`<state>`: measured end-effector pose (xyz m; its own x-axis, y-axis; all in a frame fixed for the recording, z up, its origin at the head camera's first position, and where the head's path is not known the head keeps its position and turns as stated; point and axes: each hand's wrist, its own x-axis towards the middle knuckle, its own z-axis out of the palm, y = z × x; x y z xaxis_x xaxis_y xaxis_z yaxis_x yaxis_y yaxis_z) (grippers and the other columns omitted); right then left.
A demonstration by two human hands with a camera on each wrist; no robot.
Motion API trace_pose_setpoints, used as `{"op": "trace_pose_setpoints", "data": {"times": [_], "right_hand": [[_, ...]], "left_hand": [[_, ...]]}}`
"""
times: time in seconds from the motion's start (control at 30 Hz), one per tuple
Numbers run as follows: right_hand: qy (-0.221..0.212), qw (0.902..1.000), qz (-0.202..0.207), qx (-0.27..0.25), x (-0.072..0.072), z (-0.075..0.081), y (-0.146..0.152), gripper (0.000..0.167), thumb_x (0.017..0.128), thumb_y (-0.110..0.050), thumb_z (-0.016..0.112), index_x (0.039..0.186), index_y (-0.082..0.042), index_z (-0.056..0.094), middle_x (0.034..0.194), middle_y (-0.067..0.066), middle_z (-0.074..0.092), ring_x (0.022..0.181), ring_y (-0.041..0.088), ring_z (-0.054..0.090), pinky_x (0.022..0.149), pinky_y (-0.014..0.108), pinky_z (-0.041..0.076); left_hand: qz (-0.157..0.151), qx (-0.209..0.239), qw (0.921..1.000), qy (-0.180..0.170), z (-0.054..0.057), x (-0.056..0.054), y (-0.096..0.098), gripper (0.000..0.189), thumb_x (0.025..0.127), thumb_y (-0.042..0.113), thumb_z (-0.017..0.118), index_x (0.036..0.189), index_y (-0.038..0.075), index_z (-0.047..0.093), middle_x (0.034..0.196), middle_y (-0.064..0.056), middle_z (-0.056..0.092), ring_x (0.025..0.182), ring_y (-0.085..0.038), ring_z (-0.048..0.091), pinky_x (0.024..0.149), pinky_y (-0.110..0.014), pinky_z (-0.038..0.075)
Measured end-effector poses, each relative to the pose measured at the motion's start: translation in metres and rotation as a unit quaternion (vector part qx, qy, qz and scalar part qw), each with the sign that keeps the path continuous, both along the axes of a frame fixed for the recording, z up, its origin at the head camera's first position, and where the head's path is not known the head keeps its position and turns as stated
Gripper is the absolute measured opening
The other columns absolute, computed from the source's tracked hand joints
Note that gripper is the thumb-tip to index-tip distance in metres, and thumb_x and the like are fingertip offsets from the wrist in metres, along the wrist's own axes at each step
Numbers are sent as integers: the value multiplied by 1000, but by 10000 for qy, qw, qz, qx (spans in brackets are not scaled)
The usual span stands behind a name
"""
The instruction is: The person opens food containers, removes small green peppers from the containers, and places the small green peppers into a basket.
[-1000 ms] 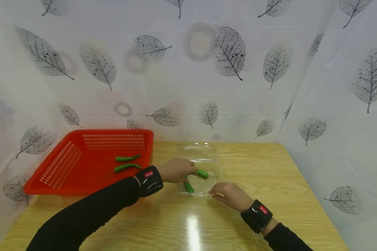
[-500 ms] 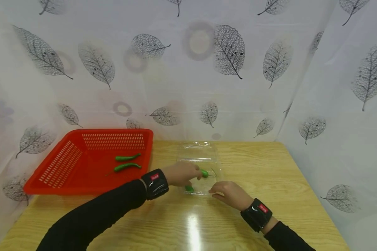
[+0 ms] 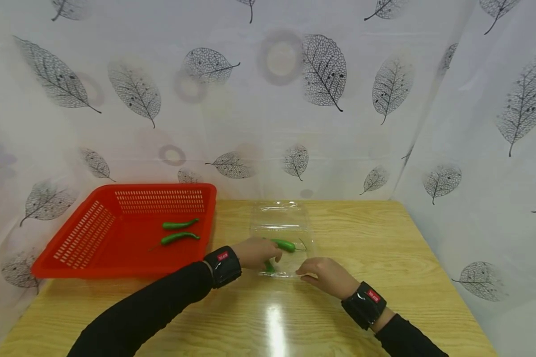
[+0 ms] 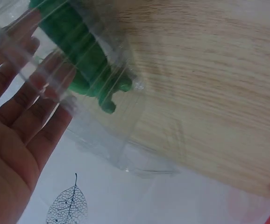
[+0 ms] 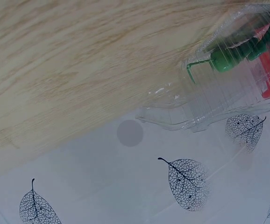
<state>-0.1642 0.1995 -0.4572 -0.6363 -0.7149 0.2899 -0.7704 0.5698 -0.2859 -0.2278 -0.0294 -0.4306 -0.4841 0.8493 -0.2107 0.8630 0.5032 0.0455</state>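
In the head view a clear plastic clamshell box [image 3: 282, 216] lies with its lid folded back. A green chili pepper [image 3: 285, 245] lies across the box, its thin stem to the right. Nearer the front edge, a second green chili [image 3: 269, 266] is partly covered by my left hand [image 3: 255, 253]. That hand reaches over the box's left side, its fingers loosely extended and pinching nothing. Through the clear wall, the left wrist view shows green chilies [image 4: 76, 39] beyond the fingers. My right hand [image 3: 328, 276] holds the box's front right corner between thumb and fingers.
A red plastic basket [image 3: 116, 271] with slotted walls stands at the left, holding two green chilies [image 3: 180, 238]. The wooden table [image 3: 366, 238] ends at a leaf-printed white sheet [image 3: 232, 114] behind it.
My left hand has drawn slightly toward the front of the box, off the far chili, which shows more fully now. The near chili is more covered. The right hand stays at the corner.
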Motion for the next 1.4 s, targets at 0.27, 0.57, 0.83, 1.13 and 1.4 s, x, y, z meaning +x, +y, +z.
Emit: {"op": "trace_pose_setpoints", "data": {"times": [0.27, 0.57, 0.83, 1.13, 1.4], "right_hand": [[-6, 10000, -19, 37, 1, 0, 0, 15, 77, -7, 73, 92, -8, 72, 88, 0, 72, 81, 11, 68, 70, 20, 53], [-111, 9999, -94, 55, 2, 2, -3, 16, 77, -9, 73, 92, -9, 73, 88, 0, 72, 81, 11, 68, 71, 19, 54], [-123, 9999, -71, -33, 2, 2, -2, 16, 76, -9, 74, 92, -9, 73, 88, 0, 72, 81, 11, 68, 71, 19, 54], [-148, 9999, -68, -57, 1, 3, -2, 15, 77, -9, 73, 92, -9, 73, 88, 0, 72, 81, 11, 68, 72, 19, 53], [-160, 9998, -78, -40, 0, 3, -2, 15, 78, -9, 73, 92, -9, 73, 88, -1, 72, 81, 11, 68, 72, 19, 53]], "left_hand": [[-53, -3, 10000, -8, -21, -8, -2, 26, 77, 17, 76, 102, 22, 69, 98, 8, 68, 89, -6, 61, 76, -21, 50], [28, 109, 9997, -208, -29, -11, 1, 24, 78, 11, 74, 98, 24, 70, 94, 9, 66, 87, -4, 58, 73, -17, 48], [40, 180, 9994, -292, -25, -10, 2, 20, 79, 9, 72, 94, 22, 70, 93, 8, 64, 85, -4, 56, 71, -17, 47], [81, 234, 9992, -317, -22, -9, 4, 16, 80, 9, 73, 90, 22, 70, 88, 8, 63, 80, -3, 55, 69, -17, 46], [94, 368, 9979, -525, -29, -16, 6, 15, 79, 11, 74, 88, 22, 72, 88, 11, 68, 82, -3, 60, 71, -16, 48]]}}
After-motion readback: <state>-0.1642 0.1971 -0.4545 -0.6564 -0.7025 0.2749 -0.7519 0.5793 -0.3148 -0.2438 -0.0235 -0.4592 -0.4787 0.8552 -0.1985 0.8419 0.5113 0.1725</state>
